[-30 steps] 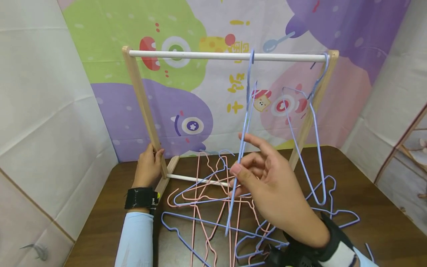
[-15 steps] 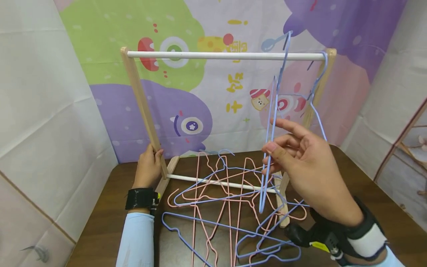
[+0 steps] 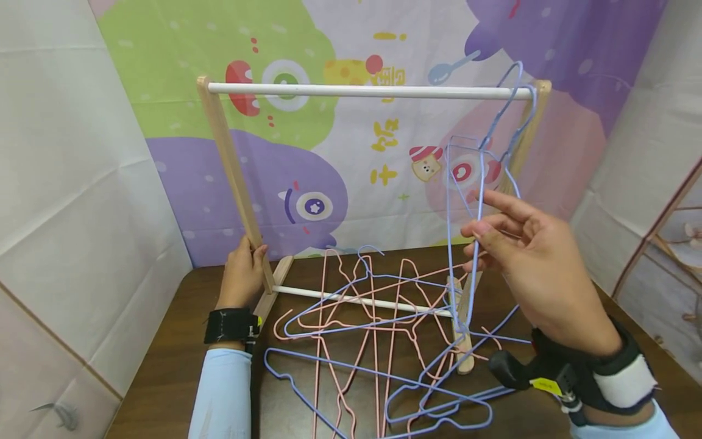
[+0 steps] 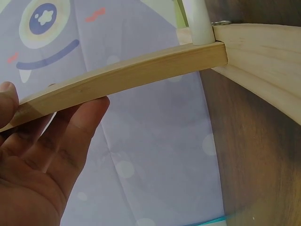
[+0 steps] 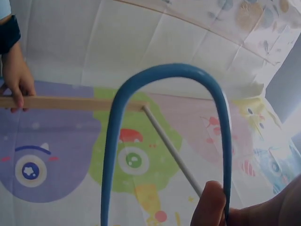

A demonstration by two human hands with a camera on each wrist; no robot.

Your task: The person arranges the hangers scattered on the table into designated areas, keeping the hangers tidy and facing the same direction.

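Note:
My left hand (image 3: 244, 274) grips the left wooden post (image 3: 233, 164) of a small clothes rack, low down. In the left wrist view, thumb and fingers lie on either side of that post (image 4: 117, 73). My right hand (image 3: 540, 256) pinches a blue hanger (image 3: 481, 177) by its side, thumb against fingers. Its hook (image 3: 518, 66) arches above the right end of the white rod (image 3: 362, 91), with a gap under the curve. Just right of it, a second blue hanger (image 3: 533, 107) hangs on the rod. The held hanger's rounded end (image 5: 174, 70) fills the right wrist view.
Several pink hangers (image 3: 376, 360) and blue hangers (image 3: 351, 366) lie tangled on the brown table (image 3: 170, 366). They overlap the rack's lower white bar (image 3: 307, 294) and right wooden foot (image 3: 465, 363). A patterned cloth (image 3: 307, 152) hangs behind the rack.
My right hand has carried the blue hanger rightward along the rod, its hook rising above the rod, close to the hanging one. The hanger has turned more face-on. My left hand stays on the post.

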